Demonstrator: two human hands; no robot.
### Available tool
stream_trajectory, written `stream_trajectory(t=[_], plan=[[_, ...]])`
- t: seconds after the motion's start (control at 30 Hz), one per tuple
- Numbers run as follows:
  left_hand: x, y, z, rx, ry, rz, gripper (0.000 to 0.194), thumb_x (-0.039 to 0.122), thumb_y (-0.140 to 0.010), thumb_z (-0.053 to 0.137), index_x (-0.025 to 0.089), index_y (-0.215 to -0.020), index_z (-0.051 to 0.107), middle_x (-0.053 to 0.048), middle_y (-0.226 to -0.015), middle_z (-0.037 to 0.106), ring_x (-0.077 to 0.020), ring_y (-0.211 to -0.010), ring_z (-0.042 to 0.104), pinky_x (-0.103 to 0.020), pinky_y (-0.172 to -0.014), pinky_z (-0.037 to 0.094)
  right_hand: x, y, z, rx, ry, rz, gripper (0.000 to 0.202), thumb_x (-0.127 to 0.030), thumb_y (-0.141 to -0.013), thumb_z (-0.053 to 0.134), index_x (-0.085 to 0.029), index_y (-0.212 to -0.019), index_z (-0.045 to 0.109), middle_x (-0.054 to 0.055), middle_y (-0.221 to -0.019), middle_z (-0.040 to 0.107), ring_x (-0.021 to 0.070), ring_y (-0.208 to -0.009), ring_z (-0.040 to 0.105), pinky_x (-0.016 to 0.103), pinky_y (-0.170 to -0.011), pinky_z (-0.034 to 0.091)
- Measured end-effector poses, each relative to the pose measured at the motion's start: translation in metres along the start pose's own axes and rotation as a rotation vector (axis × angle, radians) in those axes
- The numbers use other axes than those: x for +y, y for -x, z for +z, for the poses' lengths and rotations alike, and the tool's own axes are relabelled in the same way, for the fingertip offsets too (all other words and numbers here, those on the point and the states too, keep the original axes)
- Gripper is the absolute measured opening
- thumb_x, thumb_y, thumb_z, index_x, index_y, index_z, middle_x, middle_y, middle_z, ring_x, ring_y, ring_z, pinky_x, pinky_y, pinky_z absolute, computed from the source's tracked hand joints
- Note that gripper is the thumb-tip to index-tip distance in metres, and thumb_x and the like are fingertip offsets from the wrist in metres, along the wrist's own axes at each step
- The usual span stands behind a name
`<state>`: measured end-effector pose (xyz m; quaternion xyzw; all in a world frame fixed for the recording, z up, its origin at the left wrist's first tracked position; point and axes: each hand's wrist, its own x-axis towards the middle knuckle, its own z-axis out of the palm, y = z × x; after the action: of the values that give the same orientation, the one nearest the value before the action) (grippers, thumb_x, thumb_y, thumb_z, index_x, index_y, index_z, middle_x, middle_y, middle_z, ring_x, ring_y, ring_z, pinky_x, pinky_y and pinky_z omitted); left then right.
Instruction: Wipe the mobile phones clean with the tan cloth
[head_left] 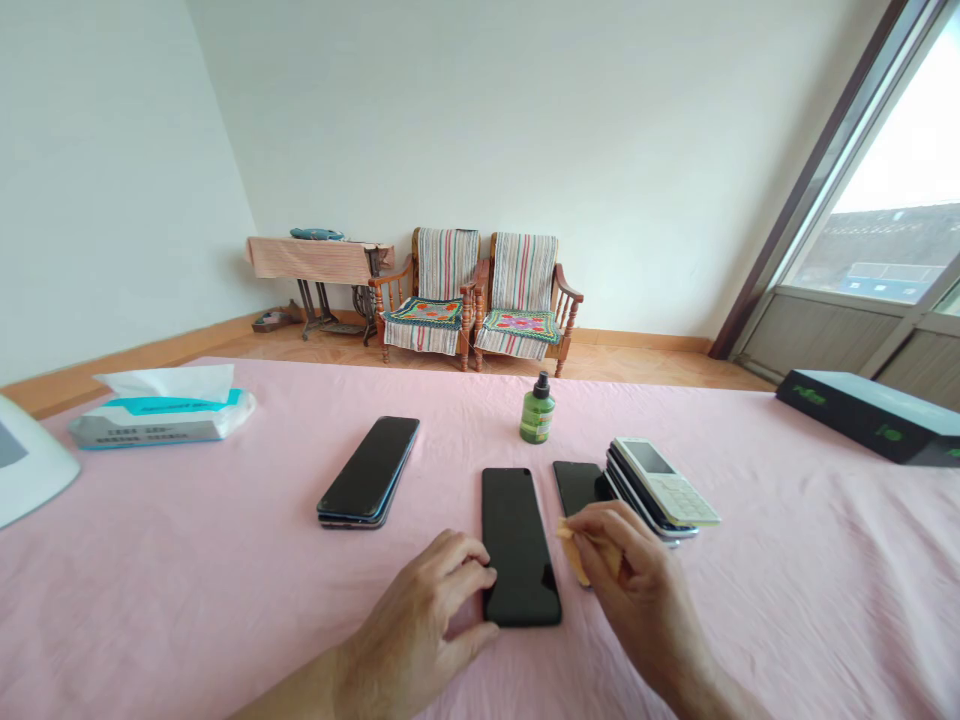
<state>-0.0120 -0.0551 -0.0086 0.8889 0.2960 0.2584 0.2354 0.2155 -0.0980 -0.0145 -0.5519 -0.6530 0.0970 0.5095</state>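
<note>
A black phone (517, 540) lies screen up on the pink cloth. My left hand (427, 620) rests at its left edge, fingers bent and a little apart, fingertips touching its side. To the right of that phone, my right hand (637, 590) pinches a folded yellow cloth (581, 555). Beneath the yellow cloth and my fingers, another dark phone (577, 482) is partly hidden. Beside it stands a stack of phones with a white keypad phone (664, 480) on top. A second stack of dark phones (371, 470) sits to the left.
A green spray bottle (537, 410) stands behind the phones. A tissue pack (165, 408) and a white rounded object (30, 465) are at the left. A black box (870, 415) lies at the far right. Two chairs stand beyond the pink-covered surface (225, 590).
</note>
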Motion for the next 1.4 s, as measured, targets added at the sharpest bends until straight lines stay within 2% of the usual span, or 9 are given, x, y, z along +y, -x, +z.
stream_trajectory(t=[0.13,0.23,0.37,0.53,0.77,0.87,1.07,1.2,1.4], plan=[[-0.001,0.002,0.007,0.007,-0.044,0.027,0.038,-0.002,-0.069,0.076,0.018,-0.101,0.067,-0.005,-0.105,0.064,-0.0222,-0.098,0.061,-0.035,-0.086,0.054,-0.005,0.005,0.013,-0.303,0.086,-0.094,0.023,-0.006,-0.091,0.044,-0.020,-0.086,0.062,0.004,-0.087,0.059,0.0162,-0.078,0.058,0.026,-0.069,0.046],[-0.004,0.003,0.012,0.050,-0.078,0.024,0.043,-0.003,-0.064,0.079,0.018,-0.100,0.067,-0.004,-0.105,0.066,-0.0221,-0.095,0.063,-0.033,-0.084,0.055,-0.006,-0.002,0.023,-0.415,0.155,-0.158,0.027,-0.002,-0.089,0.044,-0.018,-0.083,0.064,0.005,-0.085,0.060,0.0182,-0.080,0.057,0.029,-0.070,0.046],[-0.010,0.004,0.015,0.067,-0.113,0.065,0.046,-0.001,-0.062,0.081,0.018,-0.101,0.067,-0.004,-0.104,0.067,-0.0224,-0.094,0.063,-0.032,-0.084,0.055,0.012,-0.033,0.033,-0.394,0.166,-0.129,0.026,-0.001,-0.087,0.048,-0.018,-0.080,0.067,0.004,-0.082,0.060,0.0179,-0.079,0.056,0.030,-0.072,0.045],[-0.028,0.003,0.022,0.097,-0.110,0.217,0.031,0.012,-0.071,0.078,0.017,-0.099,0.065,-0.006,-0.100,0.067,-0.0217,-0.089,0.063,-0.030,-0.078,0.056,0.044,-0.071,0.049,-0.296,0.207,-0.131,0.024,-0.001,-0.086,0.050,-0.015,-0.077,0.067,0.005,-0.079,0.059,0.0190,-0.078,0.055,0.031,-0.071,0.045],[-0.049,0.006,0.041,0.166,-0.085,0.254,0.022,0.019,-0.077,0.070,0.018,-0.098,0.064,-0.007,-0.097,0.066,-0.0210,-0.085,0.062,-0.030,-0.074,0.054,0.019,-0.041,0.041,-0.324,0.205,-0.116,0.026,-0.002,-0.087,0.046,-0.017,-0.077,0.065,0.006,-0.082,0.059,0.0189,-0.079,0.054,0.032,-0.070,0.045],[-0.045,0.006,0.038,0.153,-0.077,0.252,0.022,0.017,-0.076,0.070,0.018,-0.098,0.064,-0.007,-0.096,0.067,-0.0217,-0.086,0.062,-0.030,-0.074,0.053,0.015,-0.035,0.037,-0.343,0.217,-0.091,0.028,-0.001,-0.087,0.046,-0.018,-0.080,0.067,0.005,-0.082,0.060,0.0186,-0.080,0.056,0.031,-0.070,0.046],[-0.025,0.002,0.017,0.060,-0.095,0.172,0.024,0.014,-0.076,0.075,0.017,-0.098,0.066,-0.008,-0.101,0.068,-0.0223,-0.092,0.063,-0.031,-0.082,0.054,0.036,-0.067,0.047,-0.264,0.308,-0.098,0.027,-0.004,-0.086,0.048,-0.016,-0.076,0.070,0.006,-0.078,0.061,0.0183,-0.078,0.056,0.030,-0.072,0.047],[-0.018,0.002,0.010,0.019,-0.083,0.154,0.027,0.011,-0.072,0.079,0.016,-0.096,0.068,-0.007,-0.100,0.069,-0.0224,-0.091,0.064,-0.030,-0.081,0.055,0.026,-0.067,0.057,-0.294,0.337,-0.128,0.031,-0.003,-0.089,0.044,-0.016,-0.077,0.069,0.007,-0.083,0.061,0.0185,-0.081,0.055,0.031,-0.076,0.046],[-0.015,0.003,0.010,-0.006,-0.091,0.101,0.030,0.009,-0.074,0.078,0.018,-0.101,0.068,-0.007,-0.106,0.068,-0.0231,-0.097,0.063,-0.031,-0.088,0.053,0.017,-0.066,0.052,-0.355,0.427,-0.108,0.032,-0.002,-0.090,0.042,-0.016,-0.082,0.069,0.007,-0.085,0.061,0.0188,-0.082,0.054,0.030,-0.076,0.044]])
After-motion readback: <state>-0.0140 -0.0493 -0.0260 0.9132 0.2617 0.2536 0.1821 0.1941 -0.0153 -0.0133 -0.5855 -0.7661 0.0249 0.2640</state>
